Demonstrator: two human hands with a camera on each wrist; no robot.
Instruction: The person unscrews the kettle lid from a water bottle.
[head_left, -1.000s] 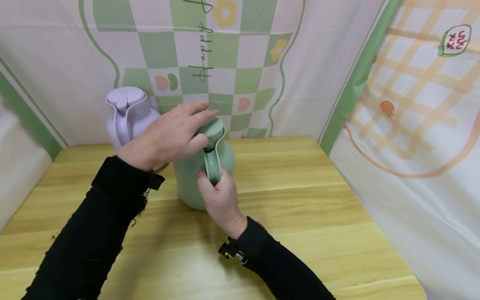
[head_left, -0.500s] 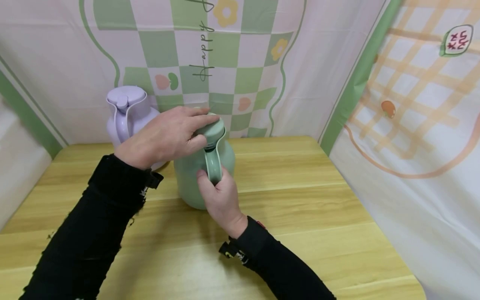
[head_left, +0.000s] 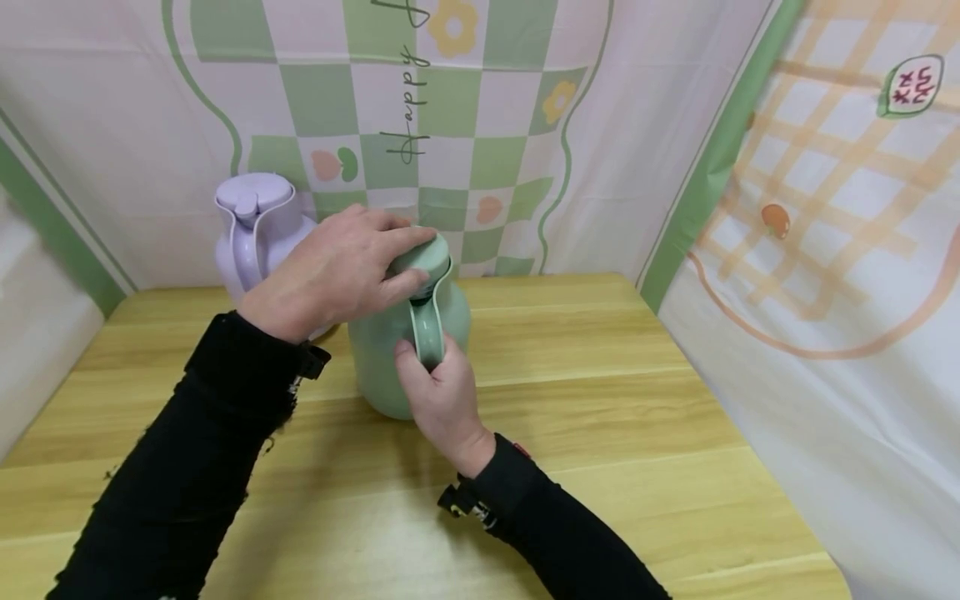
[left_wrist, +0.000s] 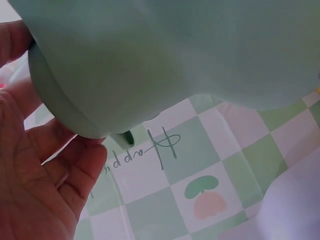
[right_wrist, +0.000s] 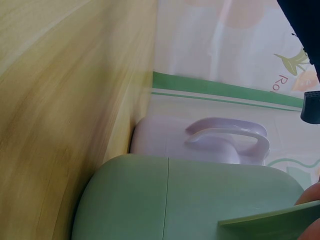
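A green vacuum jug (head_left: 381, 362) stands upright on the wooden table in the head view. My left hand (head_left: 330, 271) holds its round green lid (head_left: 426, 258) from the left, thumb on the near side and fingers over the top. In the left wrist view, the fingers of the left hand (left_wrist: 45, 175) curl at the lid's rim. Lower down, my right hand (head_left: 446, 400) grips the jug's handle (head_left: 427, 332), thumb along its left side. Only fingertips of that hand show at the edge of the right wrist view, by the green jug (right_wrist: 210, 185).
Behind and left of the green jug stands a purple jug (head_left: 258, 225), partly hidden by the left wrist; its handle (right_wrist: 230, 125) shows in the right wrist view. A checkered cloth (head_left: 442, 100) hangs at the back of the wooden table (head_left: 600, 417), with another cloth (head_left: 825, 208) at right.
The left thumb has shifted slightly rightward across the near side of the lid, and the other fingers have moved a little on it. The right hand and the jug's body stay in place.
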